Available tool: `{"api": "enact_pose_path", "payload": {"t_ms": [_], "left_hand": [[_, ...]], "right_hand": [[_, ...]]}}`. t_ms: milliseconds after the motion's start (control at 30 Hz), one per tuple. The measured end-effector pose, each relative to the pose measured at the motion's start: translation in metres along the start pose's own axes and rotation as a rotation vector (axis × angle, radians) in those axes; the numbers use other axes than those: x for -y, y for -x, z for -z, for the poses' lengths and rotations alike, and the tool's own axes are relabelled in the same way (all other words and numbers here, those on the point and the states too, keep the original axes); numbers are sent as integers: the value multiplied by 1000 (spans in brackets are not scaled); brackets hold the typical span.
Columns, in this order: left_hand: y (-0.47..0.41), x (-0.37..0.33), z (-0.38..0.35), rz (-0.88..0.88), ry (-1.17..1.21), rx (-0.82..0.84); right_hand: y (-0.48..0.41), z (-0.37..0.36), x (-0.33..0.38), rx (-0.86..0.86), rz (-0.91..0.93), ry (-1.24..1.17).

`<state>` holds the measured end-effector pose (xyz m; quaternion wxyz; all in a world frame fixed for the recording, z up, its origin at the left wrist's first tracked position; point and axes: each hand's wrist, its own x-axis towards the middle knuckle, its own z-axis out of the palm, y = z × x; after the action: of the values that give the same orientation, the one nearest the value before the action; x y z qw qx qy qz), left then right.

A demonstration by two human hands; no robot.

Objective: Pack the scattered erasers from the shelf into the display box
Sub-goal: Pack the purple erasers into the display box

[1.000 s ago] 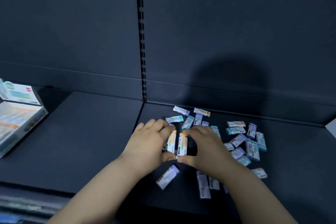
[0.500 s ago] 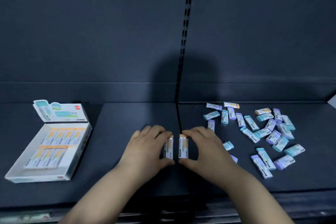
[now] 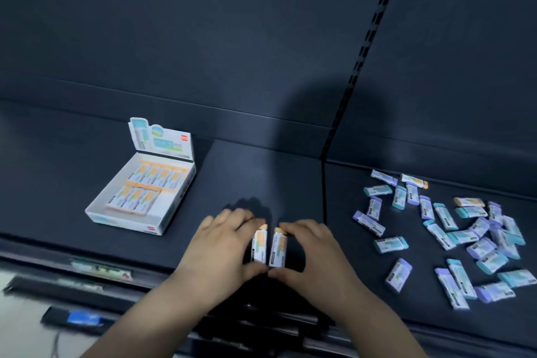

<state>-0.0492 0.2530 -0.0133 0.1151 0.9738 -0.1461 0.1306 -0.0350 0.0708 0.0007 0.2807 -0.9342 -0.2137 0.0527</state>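
We are moving left from the pile [image 3: 462, 237] toward the display box [image 3: 125, 220], now closer; our left hand [image 3: 220, 244] and right hand [image 3: 315, 254] are each pinching one orange eraser [image 3: 259, 244] in curled fingers [image 3: 247, 219].

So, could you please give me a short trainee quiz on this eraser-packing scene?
1. True or false: the white cardboard display box already holds orange-tipped erasers.
2. The left hand and right hand each grip a paper-sleeved eraser. Which tip colour? A teal, B orange, C purple.
3. Which hand is nearer the loose pile of teal and purple erasers?
Key: 1 true; 2 B; 3 right.
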Motion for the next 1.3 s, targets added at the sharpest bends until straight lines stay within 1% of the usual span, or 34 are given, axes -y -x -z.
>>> {"api": "enact_pose_path", "payload": {"t_ms": [100, 167, 333, 400, 500, 600, 667, 767, 833, 1033, 1200, 1300], "left_hand": [[13, 14, 2, 44, 2, 12], [17, 28, 10, 64, 20, -8], [14, 87, 43, 76, 37, -67], [13, 118, 59, 75, 31, -27], [10, 165, 77, 49, -43, 34], [7, 203, 84, 26, -57, 81], [4, 216, 83, 3, -47, 114], [1, 219, 86, -39, 31, 197], [0, 217, 82, -71, 61, 189], [-4, 215, 66, -87, 60, 235], [-9, 213, 56, -76, 43, 276], [-13, 211, 53, -85, 12, 292]], "right_hand": [[-2, -16, 13, 11, -7, -22], [-9, -23, 28, 3, -1, -36], [-47, -38, 78, -84, 13, -69], [-65, -49, 102, -127, -15, -78], [-91, -70, 135, -175, -25, -57], [-113, -84, 160, -158, -69, 17], [-119, -88, 169, -149, -92, 84], [-124, -88, 178, -97, -129, 208], [-126, -86, 180, -53, -155, 299], [-138, -83, 181, 26, -160, 428], [-152, -83, 181, 158, -184, 534], [-158, -86, 180, 197, -198, 609]]}}
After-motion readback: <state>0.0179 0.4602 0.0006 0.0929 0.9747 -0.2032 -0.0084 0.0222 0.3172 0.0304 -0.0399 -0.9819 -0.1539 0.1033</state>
